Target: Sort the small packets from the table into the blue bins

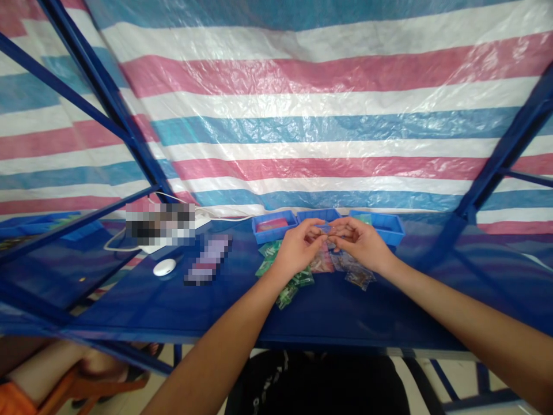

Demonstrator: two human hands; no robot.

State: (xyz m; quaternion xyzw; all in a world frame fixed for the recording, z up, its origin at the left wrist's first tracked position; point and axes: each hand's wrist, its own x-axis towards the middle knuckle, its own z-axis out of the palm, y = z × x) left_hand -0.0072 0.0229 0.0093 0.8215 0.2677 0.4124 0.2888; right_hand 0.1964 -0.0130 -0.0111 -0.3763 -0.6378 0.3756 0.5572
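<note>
My left hand (300,246) and my right hand (362,243) meet fingertip to fingertip above the table, both with bent, pinching fingers. Whatever is between the fingertips is too small and blurred to name. Below my left hand lie several small clear bags with green contents (298,280). A bag with pinkish contents (323,262) is under the gap between the hands. Clear bags with dark brownish contents (359,276) lie beneath my right hand. Just behind stand a left blue bin (273,235) holding something reddish, a middle blue bin (318,215) partly hidden by my hands, and a right blue bin (391,231) with something greenish inside.
On the blue table (345,323), a phone-like pixelated object (209,259) and a white oval case (165,267) lie to the left. White cables (231,219) run along the back. Blue metal posts (510,138) frame a striped plastic sheet (328,75). Another person's leg (52,369) shows lower left.
</note>
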